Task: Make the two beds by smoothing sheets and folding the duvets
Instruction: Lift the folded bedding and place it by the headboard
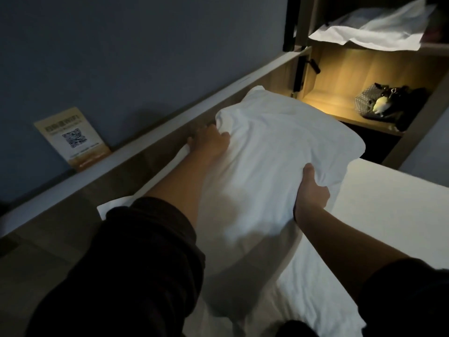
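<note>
- From the head camera: gripping the pillow (267,171) at two opposite edges, probably to keep it level and set it down square.
- Clutching bunched fabric at the pillow's left edge with the left hand (211,142), likely to steer that side along the wooden ledge (145,152) just left of the pillow.
- Pinching the pillow's right edge with the right hand (312,190), thumb on top and fingers hidden beneath, seemingly to bear the weight.
- Under and right of the pillow: the white sheet (388,210), flat and fairly smooth there. Cannot tell whether the pillow's near end rests on it.
- Well left of the pillow, propped on the ledge: a QR card (73,138), out of the way of the work.
- Beyond the pillow to its right: a lit shelf (332,103) holding a dark bag (379,103).
- Higher still: crumpled white cloth (379,27), perhaps bedding not yet dealt with.
- No duvet made out for certain.
</note>
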The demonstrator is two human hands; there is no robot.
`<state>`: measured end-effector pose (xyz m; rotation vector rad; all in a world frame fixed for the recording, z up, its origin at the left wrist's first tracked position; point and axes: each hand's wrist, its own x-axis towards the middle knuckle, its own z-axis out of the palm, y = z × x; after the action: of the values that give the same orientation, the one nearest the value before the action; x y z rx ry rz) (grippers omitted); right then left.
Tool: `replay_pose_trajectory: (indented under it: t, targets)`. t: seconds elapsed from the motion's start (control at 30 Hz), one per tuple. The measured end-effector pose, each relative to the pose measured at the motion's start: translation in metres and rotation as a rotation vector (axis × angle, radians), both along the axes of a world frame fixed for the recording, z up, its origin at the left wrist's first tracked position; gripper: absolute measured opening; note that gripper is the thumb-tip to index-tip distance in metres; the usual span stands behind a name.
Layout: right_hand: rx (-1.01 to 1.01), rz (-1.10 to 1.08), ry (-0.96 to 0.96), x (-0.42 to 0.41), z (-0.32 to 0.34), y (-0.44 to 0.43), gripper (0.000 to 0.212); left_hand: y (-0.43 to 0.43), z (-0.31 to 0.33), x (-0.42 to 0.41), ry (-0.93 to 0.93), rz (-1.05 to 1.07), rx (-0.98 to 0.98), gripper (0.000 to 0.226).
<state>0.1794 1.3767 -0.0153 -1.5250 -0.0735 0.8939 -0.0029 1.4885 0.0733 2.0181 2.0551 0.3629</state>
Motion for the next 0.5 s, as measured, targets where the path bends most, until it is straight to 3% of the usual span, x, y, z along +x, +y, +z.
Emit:
replay_pose_trajectory:
  t: [0.23,0.5]
  targets:
    - [-0.03,0.021,-0.012,0.07,-0.041,0.136,0.089,0.131,-0.038,0.065,0.049,0.022,0.03,0.053]
    - [-0.216,0.225,-0.096,0.12,-0.142,0.211,0.08,0.214,-0.153,0.115,0.169,-0.005,-0.084,0.064]
